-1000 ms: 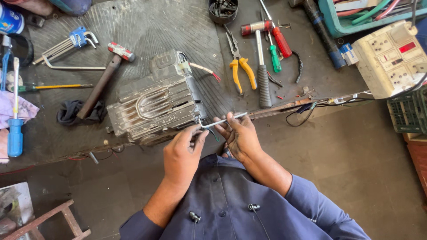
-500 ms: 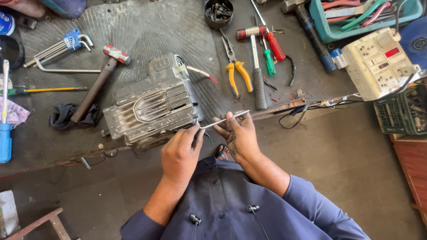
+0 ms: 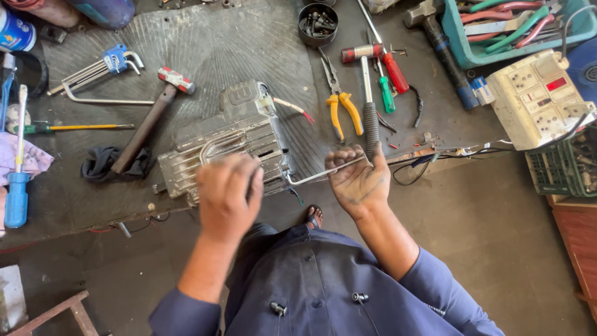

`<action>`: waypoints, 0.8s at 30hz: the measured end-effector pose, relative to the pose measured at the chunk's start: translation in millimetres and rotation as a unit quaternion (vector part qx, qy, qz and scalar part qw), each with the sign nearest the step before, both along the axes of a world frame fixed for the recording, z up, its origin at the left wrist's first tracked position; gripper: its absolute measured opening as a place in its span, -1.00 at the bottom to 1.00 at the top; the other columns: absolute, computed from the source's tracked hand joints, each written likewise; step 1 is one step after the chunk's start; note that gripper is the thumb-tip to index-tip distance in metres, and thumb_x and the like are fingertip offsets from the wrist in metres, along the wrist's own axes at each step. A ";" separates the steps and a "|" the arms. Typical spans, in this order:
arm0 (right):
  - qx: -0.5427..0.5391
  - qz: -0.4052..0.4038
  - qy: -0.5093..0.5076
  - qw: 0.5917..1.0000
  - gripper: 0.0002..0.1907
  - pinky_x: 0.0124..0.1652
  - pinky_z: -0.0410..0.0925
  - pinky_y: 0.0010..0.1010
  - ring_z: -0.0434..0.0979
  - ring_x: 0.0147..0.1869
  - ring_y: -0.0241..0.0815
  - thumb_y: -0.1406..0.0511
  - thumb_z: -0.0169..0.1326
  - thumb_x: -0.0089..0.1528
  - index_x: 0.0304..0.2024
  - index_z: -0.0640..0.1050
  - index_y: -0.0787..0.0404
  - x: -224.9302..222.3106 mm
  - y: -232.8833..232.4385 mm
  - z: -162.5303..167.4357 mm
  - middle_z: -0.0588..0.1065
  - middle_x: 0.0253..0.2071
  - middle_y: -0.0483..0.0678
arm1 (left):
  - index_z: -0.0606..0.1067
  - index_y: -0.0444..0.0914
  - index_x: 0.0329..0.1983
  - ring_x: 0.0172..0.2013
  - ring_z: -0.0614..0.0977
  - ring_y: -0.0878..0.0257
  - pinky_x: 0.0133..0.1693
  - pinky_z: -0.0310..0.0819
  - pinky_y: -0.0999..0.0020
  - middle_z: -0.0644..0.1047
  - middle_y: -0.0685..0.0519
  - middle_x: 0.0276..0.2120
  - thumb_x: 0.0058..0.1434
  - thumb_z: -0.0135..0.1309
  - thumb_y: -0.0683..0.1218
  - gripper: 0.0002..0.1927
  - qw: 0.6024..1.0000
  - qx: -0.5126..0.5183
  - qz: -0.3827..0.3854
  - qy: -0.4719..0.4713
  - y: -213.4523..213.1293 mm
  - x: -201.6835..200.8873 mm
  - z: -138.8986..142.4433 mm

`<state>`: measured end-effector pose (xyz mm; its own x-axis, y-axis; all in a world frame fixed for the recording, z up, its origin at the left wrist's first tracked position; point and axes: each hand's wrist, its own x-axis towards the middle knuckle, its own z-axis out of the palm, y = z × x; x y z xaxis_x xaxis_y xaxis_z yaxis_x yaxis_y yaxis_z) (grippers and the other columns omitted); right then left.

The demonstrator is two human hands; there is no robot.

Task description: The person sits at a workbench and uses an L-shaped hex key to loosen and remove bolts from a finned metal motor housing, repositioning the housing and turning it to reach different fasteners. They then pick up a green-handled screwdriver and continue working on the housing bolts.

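My right hand (image 3: 356, 179) is closed around a thin L-shaped metal hex key (image 3: 314, 176), whose bent end sits at the near right corner of a finned grey metal housing (image 3: 227, 146) on the workbench. My left hand (image 3: 228, 194) is blurred, its fingers curled and apart, hovering over the near edge of the housing with nothing in it. A red and white wire (image 3: 292, 107) sticks out of the housing's far right side.
Yellow-handled pliers (image 3: 341, 106), a small hammer (image 3: 368, 93), red and green screwdrivers (image 3: 390, 79), a cup of bolts (image 3: 317, 23), a hex key set (image 3: 106, 67), a second hammer (image 3: 149, 118) and a blue screwdriver (image 3: 17, 180) lie around. A white socket board (image 3: 535, 99) stands right.
My left hand has let go of the hex key and moved left over the housing. My right hand keeps the key. The view has shifted closer to the bench.
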<state>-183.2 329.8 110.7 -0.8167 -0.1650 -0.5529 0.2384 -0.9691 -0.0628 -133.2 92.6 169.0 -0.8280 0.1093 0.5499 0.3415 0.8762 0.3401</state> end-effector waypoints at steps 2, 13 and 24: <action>-0.041 -0.003 0.005 0.999 -0.47 -0.20 0.27 -0.33 0.27 -0.41 -0.21 -0.03 -0.14 0.39 -0.54 0.30 0.15 -0.4 -3.6 1.5 0.21 -0.55 -0.13 | 0.54 -0.23 0.03 0.12 0.54 0.04 0.20 0.26 -0.05 0.55 -0.01 0.07 0.30 0.19 -0.04 -0.72 0.999 -0.022 0.022 -0.014 -11.0 -8.5 1.5; 0.196 0.005 0.038 0.980 -0.59 -0.59 -0.13 -0.43 -0.18 -0.66 -0.36 0.32 -0.02 0.35 -0.57 0.17 0.02 -9.9 -29.6 -8.6 -0.06 -0.67 -0.28 | 0.39 -0.26 0.34 0.34 0.41 -0.06 0.37 0.10 -0.17 0.41 -0.07 0.34 0.36 0.00 0.10 -0.45 0.991 -0.102 0.030 -0.075 -13.1 -21.9 -3.0; 0.254 -0.008 0.094 0.963 -0.58 -0.62 -0.12 -0.46 -0.15 -0.67 -0.41 0.39 -0.03 0.34 -0.58 0.17 0.03 -6.0 -32.9 -6.7 0.01 -0.67 -0.30 | 0.36 -0.22 0.36 0.35 0.39 -0.04 0.35 0.13 -0.15 0.38 -0.01 0.37 0.31 0.01 0.06 -0.43 0.988 -0.103 0.039 -0.108 -17.9 -22.6 -11.7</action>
